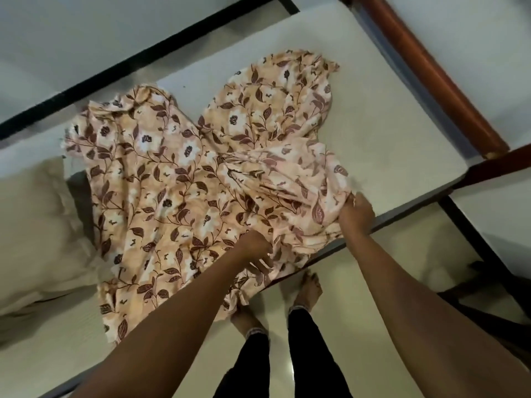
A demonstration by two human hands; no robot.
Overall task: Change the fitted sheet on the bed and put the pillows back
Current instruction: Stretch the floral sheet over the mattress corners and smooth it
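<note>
Nearest, bare feet (pixel 305 288) stand on the floor (pixel 402 248) beside the mattress (pixel 388 124). Just past them, the left hand (pixel 255 251) curls its fingers into the floral sheet (pixel 172 173) at the mattress edge. The right hand (pixel 356 212) grips a bunched fold of it (paler underside showing there). The sheet lies crumpled across the bare mattress. A cream pillow (pixel 31 225) rests at its left end, and a wooden bed rail (pixel 431 73) runs beyond.

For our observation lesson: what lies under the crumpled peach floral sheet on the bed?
The bare white mattress shows around the peach floral fitted sheet, so it lies beneath. Anything under the bunched folds is covered.
</note>
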